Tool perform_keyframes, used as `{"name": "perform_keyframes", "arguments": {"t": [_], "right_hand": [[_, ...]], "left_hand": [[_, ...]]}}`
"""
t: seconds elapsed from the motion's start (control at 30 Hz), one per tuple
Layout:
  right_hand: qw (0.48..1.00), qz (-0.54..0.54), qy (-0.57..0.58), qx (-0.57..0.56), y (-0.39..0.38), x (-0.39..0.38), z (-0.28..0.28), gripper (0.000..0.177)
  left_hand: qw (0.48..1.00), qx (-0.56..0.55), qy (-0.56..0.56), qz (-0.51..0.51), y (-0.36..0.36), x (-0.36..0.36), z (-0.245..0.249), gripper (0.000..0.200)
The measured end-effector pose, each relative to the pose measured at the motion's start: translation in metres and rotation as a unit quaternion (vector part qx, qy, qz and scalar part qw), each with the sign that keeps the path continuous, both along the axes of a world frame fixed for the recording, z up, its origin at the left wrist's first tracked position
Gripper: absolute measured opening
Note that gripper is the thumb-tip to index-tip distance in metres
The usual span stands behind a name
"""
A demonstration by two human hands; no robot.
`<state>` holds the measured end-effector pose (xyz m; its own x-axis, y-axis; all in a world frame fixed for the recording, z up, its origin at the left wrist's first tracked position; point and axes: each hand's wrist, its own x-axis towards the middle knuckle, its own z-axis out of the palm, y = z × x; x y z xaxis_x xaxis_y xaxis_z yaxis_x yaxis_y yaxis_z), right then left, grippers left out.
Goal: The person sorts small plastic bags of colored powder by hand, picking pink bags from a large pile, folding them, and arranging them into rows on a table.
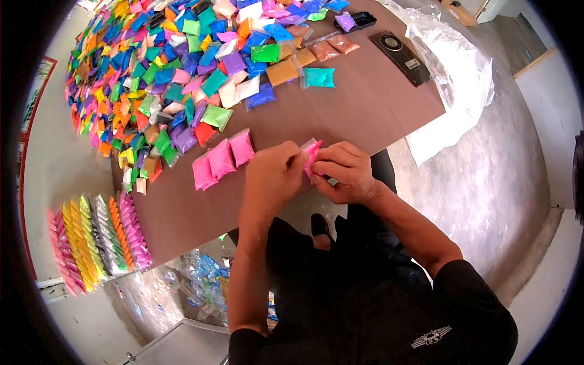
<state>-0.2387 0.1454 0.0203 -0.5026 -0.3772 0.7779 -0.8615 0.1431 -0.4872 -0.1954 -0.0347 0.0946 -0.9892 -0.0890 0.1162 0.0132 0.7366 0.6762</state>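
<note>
Close to the table's front edge, my left hand (277, 169) and my right hand (345, 172) come together on a small bright pink packet (311, 159) with a clear plastic edge. The fingers of both hands are closed on it, and they cover part of it. Left of my left hand, several pink packets (221, 159) lie side by side in a slanting row on the brown table (274, 118). Behind them spreads a large pile of packets (182, 76) in many colours.
Long twisted packs (97, 237) in several colours lie at the table's left corner. A dark device (401, 58) with a round dial sits at the right, near clear plastic sheeting (456, 61). Below the table are plastic scraps (204, 280).
</note>
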Motion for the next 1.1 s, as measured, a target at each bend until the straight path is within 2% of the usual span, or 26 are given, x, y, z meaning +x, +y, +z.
{"name": "perform_keyframes", "arguments": {"t": [0.07,0.1,0.17,0.2,0.27,0.3,0.37,0.47,0.6,0.67,0.7,0.77,0.87,0.97,1.1], "right_hand": [[1.000,-0.002,0.007,-0.003,-0.003,0.000,0.000,0.023],[1.000,-0.010,0.006,-0.002,-0.003,0.000,0.000,0.022],[1.000,-0.020,0.005,0.000,-0.002,0.001,0.001,0.021],[1.000,-0.021,0.001,0.005,-0.002,0.002,0.002,0.021],[1.000,-0.021,-0.002,0.009,-0.003,0.001,0.003,0.020],[1.000,-0.022,0.000,0.007,-0.003,0.001,0.003,0.020],[1.000,-0.027,-0.003,0.007,-0.002,0.003,0.001,0.020],[0.999,-0.031,0.009,0.002,-0.005,0.003,-0.001,0.020],[0.999,-0.043,0.002,0.005,-0.006,0.004,0.000,0.020],[0.999,-0.042,0.002,0.012,-0.005,0.004,0.000,0.020],[0.999,-0.042,0.001,0.004,-0.006,0.004,-0.001,0.020],[0.999,-0.041,0.001,-0.006,-0.007,0.004,-0.002,0.020],[0.999,-0.040,-0.003,0.004,-0.004,0.005,-0.003,0.020],[0.999,-0.037,-0.006,-0.002,-0.007,0.004,-0.002,0.019],[0.999,-0.044,-0.002,0.001,-0.006,0.004,-0.002,0.019]], "left_hand": [[0.990,-0.118,0.041,-0.070,0.000,-0.005,-0.009,0.018],[0.990,-0.118,0.041,-0.069,-0.002,-0.008,-0.009,0.018],[0.980,-0.186,0.038,-0.055,-0.007,-0.017,-0.009,0.016],[0.980,-0.185,0.039,-0.055,-0.012,-0.021,-0.013,0.016],[0.992,-0.112,0.036,-0.046,-0.022,-0.026,-0.024,0.018],[0.992,-0.113,0.036,-0.047,-0.021,-0.024,-0.019,0.018],[0.999,-0.034,-0.004,-0.022,-0.014,-0.011,-0.005,0.021],[1.000,0.008,0.007,-0.026,-0.001,0.013,-0.006,0.023],[1.000,0.016,-0.001,0.015,0.001,0.024,-0.020,0.021],[0.996,-0.069,0.058,0.015,-0.006,0.019,-0.025,0.020],[0.996,-0.069,0.060,0.018,-0.008,0.017,-0.026,0.020],[0.996,-0.051,0.020,0.071,-0.012,0.016,-0.026,0.020],[0.997,0.009,-0.010,0.076,0.000,0.028,-0.010,0.020],[0.997,0.052,0.014,0.059,0.012,0.042,-0.022,0.020],[0.995,-0.056,0.022,0.075,0.002,0.032,-0.028,0.019]]}}
